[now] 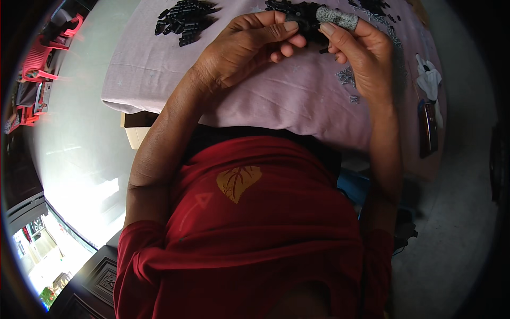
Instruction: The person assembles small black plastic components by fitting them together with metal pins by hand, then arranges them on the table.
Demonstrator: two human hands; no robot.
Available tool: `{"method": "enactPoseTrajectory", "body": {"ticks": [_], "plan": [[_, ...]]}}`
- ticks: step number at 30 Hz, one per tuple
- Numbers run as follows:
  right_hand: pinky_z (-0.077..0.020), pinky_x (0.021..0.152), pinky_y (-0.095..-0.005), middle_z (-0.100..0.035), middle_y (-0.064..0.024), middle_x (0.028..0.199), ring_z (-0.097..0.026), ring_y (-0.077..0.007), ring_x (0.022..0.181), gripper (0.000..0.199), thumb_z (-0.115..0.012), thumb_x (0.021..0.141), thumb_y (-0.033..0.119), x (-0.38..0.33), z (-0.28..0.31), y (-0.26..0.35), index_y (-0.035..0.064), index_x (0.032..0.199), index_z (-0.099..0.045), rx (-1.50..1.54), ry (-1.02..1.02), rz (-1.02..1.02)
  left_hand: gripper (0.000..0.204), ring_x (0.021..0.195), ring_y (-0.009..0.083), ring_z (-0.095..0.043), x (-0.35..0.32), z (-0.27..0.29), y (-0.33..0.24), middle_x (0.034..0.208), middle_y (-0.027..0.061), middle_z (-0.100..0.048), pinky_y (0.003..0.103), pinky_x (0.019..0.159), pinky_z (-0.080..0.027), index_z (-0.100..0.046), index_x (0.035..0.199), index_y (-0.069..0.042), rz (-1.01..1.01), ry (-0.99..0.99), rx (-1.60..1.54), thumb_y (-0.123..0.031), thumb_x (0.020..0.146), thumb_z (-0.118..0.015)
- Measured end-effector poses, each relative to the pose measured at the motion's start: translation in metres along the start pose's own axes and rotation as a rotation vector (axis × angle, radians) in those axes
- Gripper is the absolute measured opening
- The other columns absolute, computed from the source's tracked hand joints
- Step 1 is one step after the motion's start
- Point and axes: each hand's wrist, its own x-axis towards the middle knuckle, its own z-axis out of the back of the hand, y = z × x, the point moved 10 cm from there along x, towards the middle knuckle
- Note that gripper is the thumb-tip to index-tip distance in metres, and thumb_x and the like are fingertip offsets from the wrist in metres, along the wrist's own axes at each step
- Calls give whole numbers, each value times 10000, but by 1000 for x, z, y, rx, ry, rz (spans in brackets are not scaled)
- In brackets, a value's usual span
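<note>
Your left hand (pixel 249 45) and right hand (pixel 358 50) pinch one small black part (pixel 307 24) between fingertips above the surface's (pixel 276 101) far edge. A sorted pile of black parts (pixel 183 20) lies at the far left; loose black pieces (pixel 372 6) wait far right, so work looks midway.

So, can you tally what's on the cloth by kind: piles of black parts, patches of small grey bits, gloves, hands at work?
Piles of black parts: 3 (one partly behind the hands, one cut off at the top edge)
Patches of grey bits: 2
White glove: 1
Hands: 2, left hand and right hand, both pinching one black part
Total: 8
</note>
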Motion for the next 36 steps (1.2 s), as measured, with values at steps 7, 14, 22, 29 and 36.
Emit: {"method": "enactPoseTrajectory", "body": {"ticks": [7,14,22,29,36], "plan": [[-438,586,-179,-688,1,783,-575,-37,667,134,-743,918,124,-1,2,4,45,1023,-763,-53,-12,50,151,780,59,-640,0,-6,0,995,68,-729,180,661,-496,-641,1124,-53,10,22,54,-160,1028,-594],[-440,590,-176,-676,18,762,-578,-24,678,165,-741,916,96,-6,-8,22,37,1069,-755,-157,-9,103,132,787,56,-643,-1,-8,-1,1003,77,-733,176,669,-487,-636,1094,-66,-2,58,85,-174,1026,-603],[-422,574,-167,-688,24,794,-556,-11,667,189,-738,912,59,-6,-8,21,17,1096,-743,-138,5,160,161,823,71,-649,-1,-6,0,1047,99,-732,194,702,-491,-635,1118,-47,11,38,92,-173,1037,-574],[-416,566,-165,-695,15,806,-554,-9,669,189,-722,916,23,-7,-12,26,10,1104,-739,-140,52,221,160,815,72,-649,-1,-6,-1,1038,97,-736,192,695,-491,-652,1111,-37,-13,39,123,-156,1024,-589],[-411,555,-164,-695,5,801,-553,-15,659,179,-718,917,17,-6,-12,24,-4,1093,-735,-143,77,194,187,795,58,-640,-1,3,2,999,70,-738,186,677,-484,-684,1131,-33,-11,3,170,-160,1009,-620]]}}
